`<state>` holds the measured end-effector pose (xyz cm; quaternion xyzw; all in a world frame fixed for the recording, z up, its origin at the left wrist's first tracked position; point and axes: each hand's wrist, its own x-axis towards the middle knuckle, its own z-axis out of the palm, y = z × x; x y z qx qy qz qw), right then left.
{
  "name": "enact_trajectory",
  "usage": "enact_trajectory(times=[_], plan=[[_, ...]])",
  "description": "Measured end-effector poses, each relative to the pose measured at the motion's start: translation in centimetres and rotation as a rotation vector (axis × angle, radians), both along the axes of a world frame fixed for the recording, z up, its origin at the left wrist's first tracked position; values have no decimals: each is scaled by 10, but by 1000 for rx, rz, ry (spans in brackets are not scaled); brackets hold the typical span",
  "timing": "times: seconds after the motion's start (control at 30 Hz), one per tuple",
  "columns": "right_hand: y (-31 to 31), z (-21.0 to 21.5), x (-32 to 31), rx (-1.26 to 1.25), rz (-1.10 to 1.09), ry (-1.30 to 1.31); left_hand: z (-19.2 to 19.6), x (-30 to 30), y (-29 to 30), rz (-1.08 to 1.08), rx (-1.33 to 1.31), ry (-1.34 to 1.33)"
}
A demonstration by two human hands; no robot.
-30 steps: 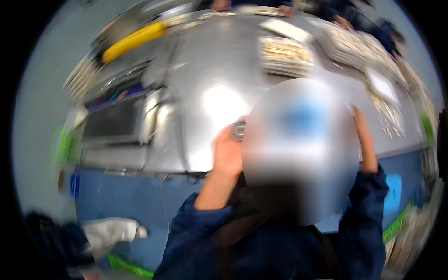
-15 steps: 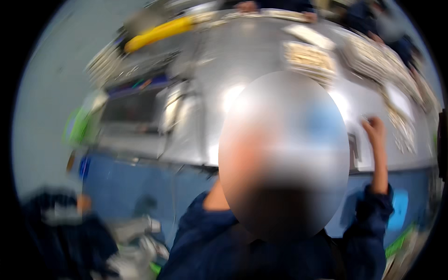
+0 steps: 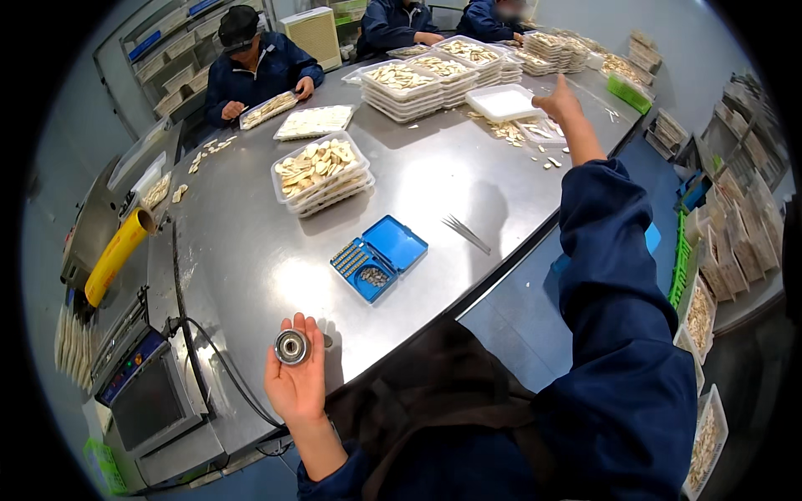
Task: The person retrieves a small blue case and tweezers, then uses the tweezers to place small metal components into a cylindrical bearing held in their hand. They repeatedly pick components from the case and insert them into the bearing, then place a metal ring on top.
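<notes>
My left hand (image 3: 296, 380) is palm up at the table's near edge, with a round metal piece (image 3: 292, 346) resting on it. The piece has a shiny rim and a ringed centre, like a bearing. My right arm stretches far out to the right. Its hand (image 3: 566, 108) is by the right edge of a white tray (image 3: 503, 103), thumb and fingers apart; whether it touches the tray I cannot tell. Between my hands lies an opened blue case (image 3: 396, 243) with brass-coloured rods and small grey pieces. Thin pointed metal strips (image 3: 466, 233) lie to its right.
Stacked clear trays of pale slices (image 3: 322, 171) stand on the steel table (image 3: 251, 242), with more stacks (image 3: 405, 88) behind. A co-worker (image 3: 259, 67) handles a tray at the far left. A yellow tube (image 3: 117, 255) and a dark-screened device (image 3: 146, 409) with a cable are at left.
My view has turned and is no longer smeared. My right hand has gone from above the near table to beside the white tray. The blurred left hand now shows clearly with the metal piece.
</notes>
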<state>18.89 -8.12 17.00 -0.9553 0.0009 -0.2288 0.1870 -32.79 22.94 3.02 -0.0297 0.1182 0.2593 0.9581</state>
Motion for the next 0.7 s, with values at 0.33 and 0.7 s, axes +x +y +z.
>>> enact_trajectory(times=[0.33, 0.7], plan=[[73, 8, -65, 295, 600, 56, -6, 10, 0, 29, -155, -40], [199, -79, -369, 315, 1546, 266, -13, 19, -13, -100, 40, -15]])
